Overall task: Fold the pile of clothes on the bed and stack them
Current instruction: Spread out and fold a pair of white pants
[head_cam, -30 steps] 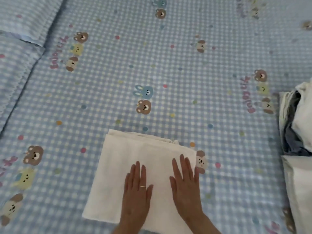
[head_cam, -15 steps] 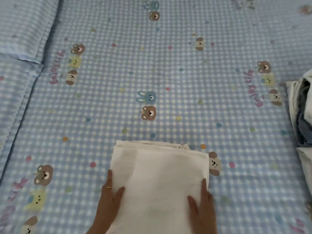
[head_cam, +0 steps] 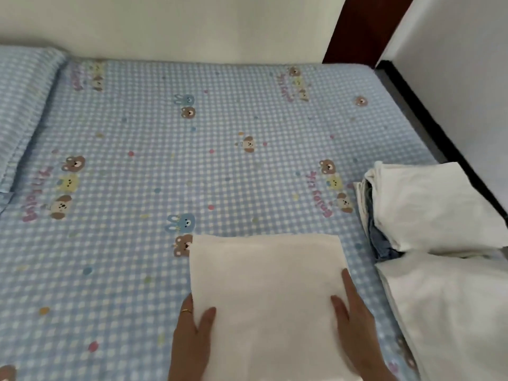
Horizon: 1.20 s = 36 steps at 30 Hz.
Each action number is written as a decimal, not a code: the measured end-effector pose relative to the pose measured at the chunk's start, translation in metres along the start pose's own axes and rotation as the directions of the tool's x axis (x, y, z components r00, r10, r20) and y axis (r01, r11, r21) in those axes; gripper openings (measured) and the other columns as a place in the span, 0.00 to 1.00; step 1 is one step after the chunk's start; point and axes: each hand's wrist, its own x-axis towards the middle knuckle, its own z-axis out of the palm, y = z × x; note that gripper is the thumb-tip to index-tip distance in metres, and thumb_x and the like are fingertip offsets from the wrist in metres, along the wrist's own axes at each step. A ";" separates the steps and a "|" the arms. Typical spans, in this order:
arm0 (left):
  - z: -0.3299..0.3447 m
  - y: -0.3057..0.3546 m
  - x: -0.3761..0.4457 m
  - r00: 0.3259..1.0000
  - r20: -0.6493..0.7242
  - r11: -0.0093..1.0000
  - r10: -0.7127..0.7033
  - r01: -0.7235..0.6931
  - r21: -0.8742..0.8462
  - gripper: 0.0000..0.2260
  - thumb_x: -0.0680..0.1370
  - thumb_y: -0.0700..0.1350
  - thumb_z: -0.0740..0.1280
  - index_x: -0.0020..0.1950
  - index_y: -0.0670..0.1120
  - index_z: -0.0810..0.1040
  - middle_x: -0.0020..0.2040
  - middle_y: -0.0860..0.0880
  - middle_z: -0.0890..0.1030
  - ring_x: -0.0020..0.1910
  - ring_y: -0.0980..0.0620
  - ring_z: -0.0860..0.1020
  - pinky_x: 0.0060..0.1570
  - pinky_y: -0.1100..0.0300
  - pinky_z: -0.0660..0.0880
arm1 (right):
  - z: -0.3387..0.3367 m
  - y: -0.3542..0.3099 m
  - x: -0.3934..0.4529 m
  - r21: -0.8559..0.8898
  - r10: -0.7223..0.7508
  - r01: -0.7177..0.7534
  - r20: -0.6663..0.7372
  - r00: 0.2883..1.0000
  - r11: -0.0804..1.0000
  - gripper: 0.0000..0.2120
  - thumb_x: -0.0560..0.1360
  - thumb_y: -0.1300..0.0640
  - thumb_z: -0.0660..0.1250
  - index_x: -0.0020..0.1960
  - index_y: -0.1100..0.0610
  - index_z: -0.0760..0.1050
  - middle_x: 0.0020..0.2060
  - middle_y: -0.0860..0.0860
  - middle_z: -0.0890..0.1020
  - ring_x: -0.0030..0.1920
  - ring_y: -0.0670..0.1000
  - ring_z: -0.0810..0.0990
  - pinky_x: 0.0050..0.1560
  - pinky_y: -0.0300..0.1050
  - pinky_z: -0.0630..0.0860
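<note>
The folded white cloth (head_cam: 264, 298) is running off the bottom edge, its near hem out of sight. The fingers of the left hand (head_cam: 189, 342) and the right hand (head_cam: 354, 334) are lying hidden under its sides, wrists cut off below. The white garment (head_cam: 450, 312) is spilling past the right edge, and the folded stack (head_cam: 423, 207) is covering darker layers.

A home bedroom: a bed (head_cam: 247, 166) with a blue gingham cartoon-bear sheet, against a plain white wall (head_cam: 192, 26), folded laundry (head_cam: 423, 210) stacked on it.
</note>
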 end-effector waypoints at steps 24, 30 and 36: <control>0.523 0.218 0.043 0.927 0.230 0.844 0.296 -0.366 0.392 0.32 0.81 0.49 0.58 0.77 0.46 0.42 0.78 0.42 0.48 0.76 0.43 0.53 0.72 0.54 0.55 | -0.284 0.281 0.419 -0.398 0.033 -0.072 -0.105 0.994 0.915 0.28 0.79 0.54 0.61 0.76 0.55 0.56 0.70 0.64 0.63 0.68 0.65 0.65 0.68 0.57 0.62; 0.569 0.207 0.043 0.725 0.419 0.341 0.546 -0.650 0.680 0.32 0.77 0.63 0.49 0.76 0.45 0.59 0.76 0.39 0.55 0.75 0.39 0.56 0.71 0.42 0.51 | -0.249 0.293 0.421 -0.707 -0.293 0.293 0.126 0.948 0.643 0.32 0.76 0.36 0.43 0.76 0.49 0.57 0.76 0.55 0.56 0.76 0.59 0.54 0.69 0.68 0.53; 0.614 0.154 0.077 0.736 0.435 0.332 0.519 -0.642 0.691 0.33 0.79 0.64 0.46 0.78 0.47 0.46 0.78 0.40 0.44 0.77 0.42 0.45 0.72 0.43 0.46 | -0.209 0.344 0.447 -0.630 -0.249 0.286 0.150 0.957 0.722 0.32 0.76 0.32 0.38 0.76 0.41 0.39 0.77 0.45 0.41 0.77 0.50 0.41 0.72 0.63 0.51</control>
